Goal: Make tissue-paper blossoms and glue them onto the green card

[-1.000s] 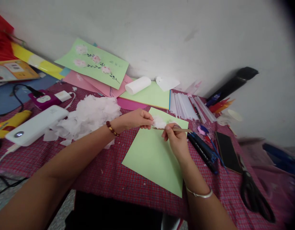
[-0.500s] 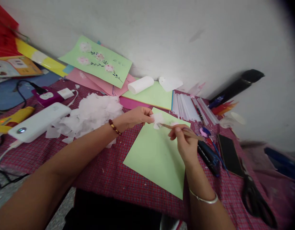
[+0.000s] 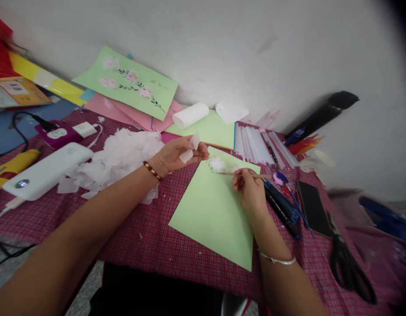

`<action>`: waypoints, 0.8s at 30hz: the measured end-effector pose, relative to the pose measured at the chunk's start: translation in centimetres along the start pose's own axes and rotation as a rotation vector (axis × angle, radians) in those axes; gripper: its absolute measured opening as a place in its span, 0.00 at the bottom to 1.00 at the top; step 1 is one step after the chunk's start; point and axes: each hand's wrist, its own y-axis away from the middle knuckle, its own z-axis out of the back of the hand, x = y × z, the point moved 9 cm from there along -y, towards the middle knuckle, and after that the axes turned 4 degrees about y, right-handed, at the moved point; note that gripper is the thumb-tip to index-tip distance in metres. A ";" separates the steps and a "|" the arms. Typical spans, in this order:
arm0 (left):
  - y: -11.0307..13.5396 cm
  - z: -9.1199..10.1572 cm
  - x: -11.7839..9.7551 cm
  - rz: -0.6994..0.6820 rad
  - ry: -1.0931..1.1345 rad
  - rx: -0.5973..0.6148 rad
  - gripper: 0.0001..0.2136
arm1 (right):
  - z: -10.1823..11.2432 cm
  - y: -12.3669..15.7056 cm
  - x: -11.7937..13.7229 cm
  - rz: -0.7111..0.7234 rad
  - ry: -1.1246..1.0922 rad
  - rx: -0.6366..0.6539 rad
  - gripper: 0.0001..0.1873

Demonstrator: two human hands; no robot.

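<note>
My left hand [image 3: 176,154] is closed on small pieces of thin white paper [image 3: 187,155], just off the upper left edge of a light green sheet [image 3: 212,215]. In my right hand [image 3: 253,191] is a thin light-brown stick [image 3: 226,174], pinched between thumb and fingers. Its tip lies by a fluffy white paper tuft [image 3: 217,164] near the sheet's top. A fainter pale patch sits to the right of the tuft, partly behind my right hand. Left of my left hand spreads a heap of torn white paper [image 3: 127,151].
A green sheet with pink-white flowers [image 3: 163,94] leans on the wall. A white roll [image 3: 191,116] lies behind my hands. On the left are a power bank [image 3: 48,171] and yellow tool [image 3: 18,164]; on the right, pens [image 3: 282,210], a phone [image 3: 314,208] and scissors [image 3: 349,267].
My left hand has drawn back left from the sheet, holding white paper pieces. The stick has tilted flatter in my right hand, and the white tuft on the sheet shows more fully.
</note>
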 end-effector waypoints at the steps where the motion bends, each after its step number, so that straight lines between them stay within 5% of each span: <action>1: -0.1 0.2 0.1 -0.003 0.001 -0.010 0.03 | -0.2 0.0 -0.2 -0.009 0.006 0.011 0.14; 16: -1.4 3.7 4.3 0.161 -0.433 -0.176 0.02 | -1.2 -0.2 -0.3 0.081 0.122 0.047 0.16; 24: -1.4 2.5 3.9 0.196 -0.786 -0.140 0.06 | -1.2 -0.1 -0.2 0.081 0.107 0.033 0.16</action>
